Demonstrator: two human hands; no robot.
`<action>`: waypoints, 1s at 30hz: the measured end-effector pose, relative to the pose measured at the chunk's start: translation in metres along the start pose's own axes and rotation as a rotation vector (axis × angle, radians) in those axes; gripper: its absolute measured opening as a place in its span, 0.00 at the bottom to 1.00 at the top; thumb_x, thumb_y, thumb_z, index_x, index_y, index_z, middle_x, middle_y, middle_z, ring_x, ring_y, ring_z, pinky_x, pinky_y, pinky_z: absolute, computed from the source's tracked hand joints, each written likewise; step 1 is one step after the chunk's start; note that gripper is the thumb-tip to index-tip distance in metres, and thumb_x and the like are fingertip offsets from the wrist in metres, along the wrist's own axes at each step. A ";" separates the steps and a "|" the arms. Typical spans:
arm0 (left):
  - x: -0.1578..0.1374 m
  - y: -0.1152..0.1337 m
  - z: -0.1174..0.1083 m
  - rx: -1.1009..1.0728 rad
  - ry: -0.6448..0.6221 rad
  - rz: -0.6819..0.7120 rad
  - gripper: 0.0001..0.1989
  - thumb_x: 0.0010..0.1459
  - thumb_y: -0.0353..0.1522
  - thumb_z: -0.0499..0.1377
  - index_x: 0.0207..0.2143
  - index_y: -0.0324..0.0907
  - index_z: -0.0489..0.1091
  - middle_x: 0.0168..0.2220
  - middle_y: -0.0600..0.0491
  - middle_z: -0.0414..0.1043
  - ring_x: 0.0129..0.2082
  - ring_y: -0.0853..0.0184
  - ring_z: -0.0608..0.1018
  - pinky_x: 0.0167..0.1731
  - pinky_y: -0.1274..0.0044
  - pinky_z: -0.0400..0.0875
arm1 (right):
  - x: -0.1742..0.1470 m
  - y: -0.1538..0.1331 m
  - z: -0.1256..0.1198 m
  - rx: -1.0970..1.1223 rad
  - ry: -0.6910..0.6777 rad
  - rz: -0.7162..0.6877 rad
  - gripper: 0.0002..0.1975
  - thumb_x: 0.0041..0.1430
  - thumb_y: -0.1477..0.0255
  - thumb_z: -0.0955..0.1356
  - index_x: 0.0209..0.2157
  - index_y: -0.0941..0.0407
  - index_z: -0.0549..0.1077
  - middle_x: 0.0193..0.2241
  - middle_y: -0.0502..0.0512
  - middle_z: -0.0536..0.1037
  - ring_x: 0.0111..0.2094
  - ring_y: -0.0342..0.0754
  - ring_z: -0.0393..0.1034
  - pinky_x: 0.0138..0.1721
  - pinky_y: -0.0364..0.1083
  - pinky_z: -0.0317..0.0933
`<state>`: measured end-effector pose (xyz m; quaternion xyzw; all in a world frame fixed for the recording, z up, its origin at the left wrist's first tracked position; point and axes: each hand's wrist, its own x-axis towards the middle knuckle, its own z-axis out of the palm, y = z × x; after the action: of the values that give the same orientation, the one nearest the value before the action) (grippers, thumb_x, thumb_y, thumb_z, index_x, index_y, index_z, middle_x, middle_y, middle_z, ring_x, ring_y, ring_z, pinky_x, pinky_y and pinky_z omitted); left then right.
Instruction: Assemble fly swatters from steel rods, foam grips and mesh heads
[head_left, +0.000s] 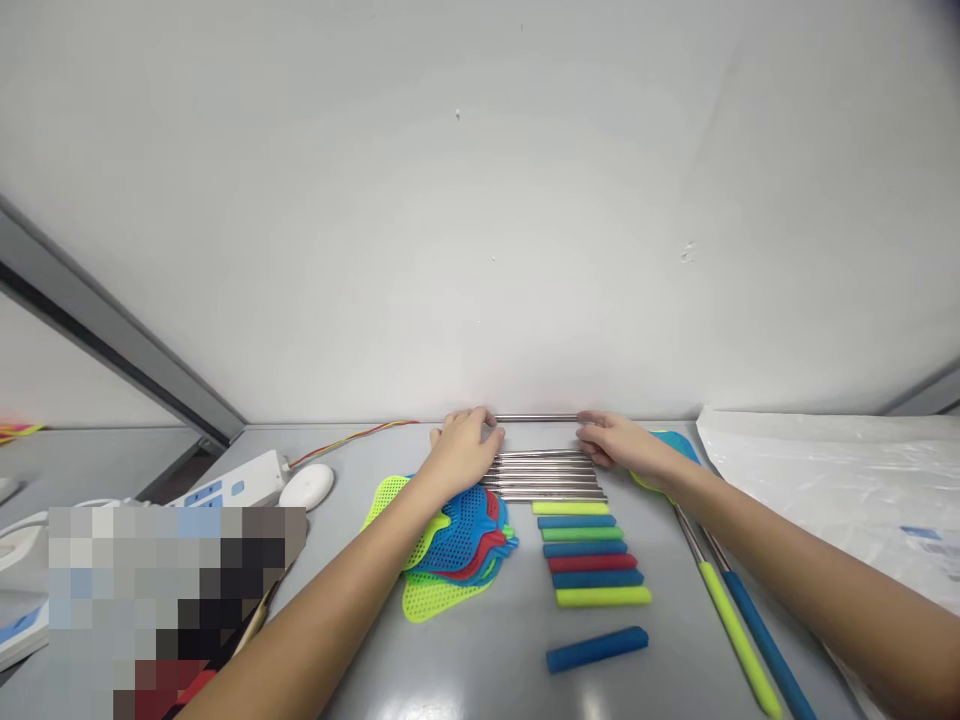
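Note:
My left hand (466, 450) and my right hand (611, 438) are closed at the two ends of a thin metal rod (536, 418), level along the table's back edge by the wall. Just in front of it, several more metal rods (551, 475) lie side by side in a row. Below my left hand and forearm is a loose pile of fly swatter heads (461, 535), perforated and yellow-green, blue and red, partly covered by the arm. Handle sleeves (592, 565) in yellow-green, blue, green and red are lined up nearer to me, with a single blue sleeve (598, 649) apart from them.
Two fly swatters with a yellow-green handle (739, 635) and a blue handle (769, 645) lie under my right forearm. Clear plastic wrapping (840, 500) covers the right side. At left are a power strip (232, 485), a white round object (306, 487) and a blurred-out area.

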<state>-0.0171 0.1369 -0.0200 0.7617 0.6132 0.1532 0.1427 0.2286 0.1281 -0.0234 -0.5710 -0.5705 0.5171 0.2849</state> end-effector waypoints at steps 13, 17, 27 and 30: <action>-0.134 0.043 -0.010 -0.168 0.209 0.282 0.18 0.62 0.35 0.51 0.55 0.47 0.59 0.55 0.48 0.64 0.56 0.58 0.64 0.52 0.65 0.61 | -0.097 0.003 0.019 0.519 0.111 -0.103 0.14 0.58 0.61 0.67 0.30 0.53 0.59 0.25 0.45 0.68 0.18 0.38 0.61 0.18 0.39 0.55; -0.157 0.050 0.003 -0.131 0.253 0.340 0.19 0.62 0.33 0.52 0.56 0.47 0.58 0.59 0.47 0.59 0.59 0.56 0.59 0.56 0.61 0.58 | -0.120 0.012 0.015 0.441 0.060 -0.143 0.14 0.57 0.59 0.68 0.32 0.53 0.62 0.21 0.43 0.68 0.18 0.38 0.59 0.19 0.39 0.52; -0.173 0.054 0.014 -0.038 0.176 0.449 0.25 0.61 0.29 0.52 0.60 0.48 0.54 0.64 0.47 0.49 0.63 0.53 0.51 0.56 0.56 0.60 | -0.125 0.030 -0.017 -0.053 0.058 -0.178 0.18 0.57 0.56 0.67 0.41 0.55 0.76 0.23 0.50 0.72 0.26 0.45 0.65 0.27 0.44 0.58; -0.174 0.055 0.012 -0.040 0.172 0.472 0.25 0.60 0.28 0.52 0.59 0.47 0.55 0.66 0.48 0.44 0.64 0.53 0.50 0.55 0.56 0.62 | -0.123 0.040 -0.013 -0.327 0.170 -0.341 0.14 0.60 0.58 0.65 0.41 0.52 0.76 0.28 0.52 0.75 0.30 0.47 0.67 0.31 0.46 0.59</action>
<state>0.0016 -0.0451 -0.0186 0.8650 0.4249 0.2587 0.0651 0.2781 0.0077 -0.0233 -0.5465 -0.7086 0.3124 0.3186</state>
